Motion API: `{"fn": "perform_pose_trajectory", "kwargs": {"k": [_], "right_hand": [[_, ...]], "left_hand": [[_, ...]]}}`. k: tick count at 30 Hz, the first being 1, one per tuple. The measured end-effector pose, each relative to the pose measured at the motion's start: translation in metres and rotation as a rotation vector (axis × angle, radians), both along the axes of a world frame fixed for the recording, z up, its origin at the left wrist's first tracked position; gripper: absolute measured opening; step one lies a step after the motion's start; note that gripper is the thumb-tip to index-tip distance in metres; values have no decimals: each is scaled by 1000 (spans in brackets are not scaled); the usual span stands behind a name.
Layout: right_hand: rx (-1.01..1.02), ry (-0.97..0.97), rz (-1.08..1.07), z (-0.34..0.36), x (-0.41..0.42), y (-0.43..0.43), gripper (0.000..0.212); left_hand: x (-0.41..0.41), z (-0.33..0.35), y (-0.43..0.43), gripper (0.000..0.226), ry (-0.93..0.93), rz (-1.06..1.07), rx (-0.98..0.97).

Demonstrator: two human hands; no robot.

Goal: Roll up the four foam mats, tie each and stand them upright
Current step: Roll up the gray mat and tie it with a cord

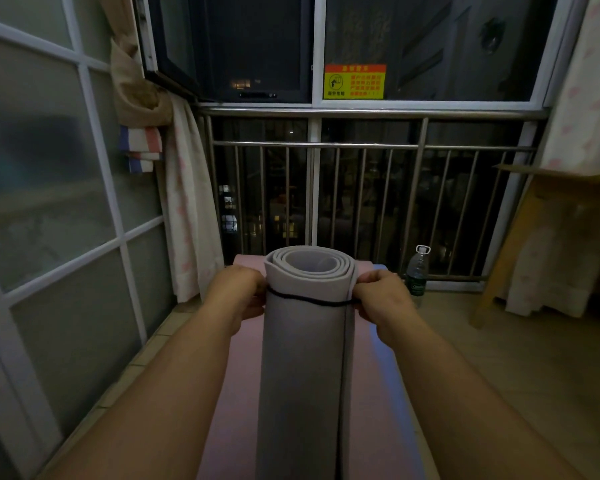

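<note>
Grey roll (pixel 305 368) stands upright between two outstretched arms, over a pink mat (pixel 234 393). The left hand (pixel 238 292) curls on the black cord (pixel 309 301) at its left side; the right hand (pixel 383 297) pinches the cord at the right edge.

The tiled floor (pixel 499 341) bears a flat pink mat (pixel 241 393), with a water bottle (pixel 417 275) standing near its far end.

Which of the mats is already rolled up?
The grey mat, upright between the left hand and right hand, which hold the black cord round it. The pink mat and blue mat lie flat beneath.
</note>
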State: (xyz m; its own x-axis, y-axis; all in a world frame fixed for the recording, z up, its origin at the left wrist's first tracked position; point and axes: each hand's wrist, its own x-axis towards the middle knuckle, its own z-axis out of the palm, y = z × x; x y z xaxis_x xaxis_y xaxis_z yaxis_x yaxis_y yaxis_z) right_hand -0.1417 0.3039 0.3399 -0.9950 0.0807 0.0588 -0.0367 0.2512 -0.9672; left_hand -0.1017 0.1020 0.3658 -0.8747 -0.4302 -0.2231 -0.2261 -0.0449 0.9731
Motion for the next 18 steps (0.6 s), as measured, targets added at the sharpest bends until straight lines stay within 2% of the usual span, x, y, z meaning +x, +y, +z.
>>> {"fn": "perform_pose_trajectory", "kwargs": {"k": [5, 9, 15, 18], "right_hand": [[-3, -2, -57, 1, -1, 5, 17], [-1, 5, -51, 1, 0, 2, 17], [4, 3, -25, 3, 5, -1, 17], [-30, -37, 17, 6, 8, -1, 20]], "left_hand": [[4, -4, -1, 42, 62, -105, -28], [1, 6, 4, 37, 58, -53, -146], [-2, 6, 1, 36, 63, -49, -144], [-3, 3, -2, 35, 64, -82, -213]]}}
